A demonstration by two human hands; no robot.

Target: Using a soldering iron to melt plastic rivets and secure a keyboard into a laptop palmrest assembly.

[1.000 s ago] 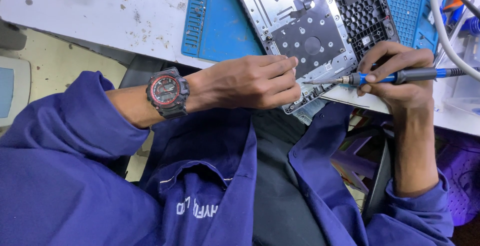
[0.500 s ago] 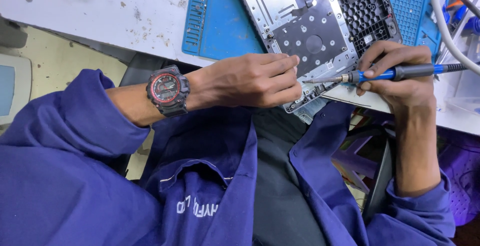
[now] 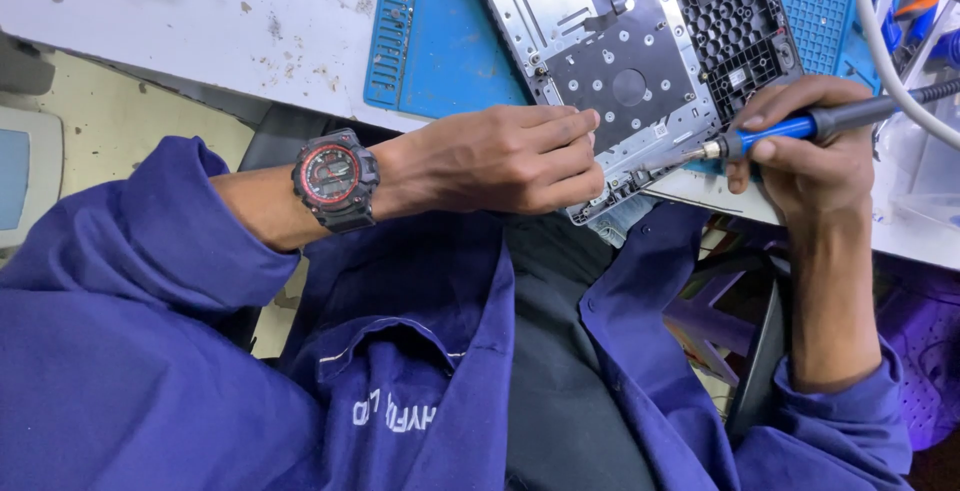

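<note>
A silver laptop chassis (image 3: 610, 46) with a black perforated plate and a black grille lies upside down on a blue work mat (image 3: 440, 41). My left hand (image 3: 500, 159), with a black and red watch on the wrist, pinches the near corner of the chassis with closed fingers. My right hand (image 3: 810, 156) grips a blue-handled soldering iron (image 3: 790, 129) like a pen. Its metal tip points left and rests at the chassis's near edge, close to my left fingertips.
A scuffed white table (image 3: 200, 21) carries the mat. A white cable (image 3: 890, 61) and several coloured tools lie at the far right. A pale device (image 3: 25, 176) sits low at the left. My blue jacket fills the foreground.
The view has shifted slightly; the soldering iron's handle has tilted a little upward at its right end. Both hands stay at the chassis corner.
</note>
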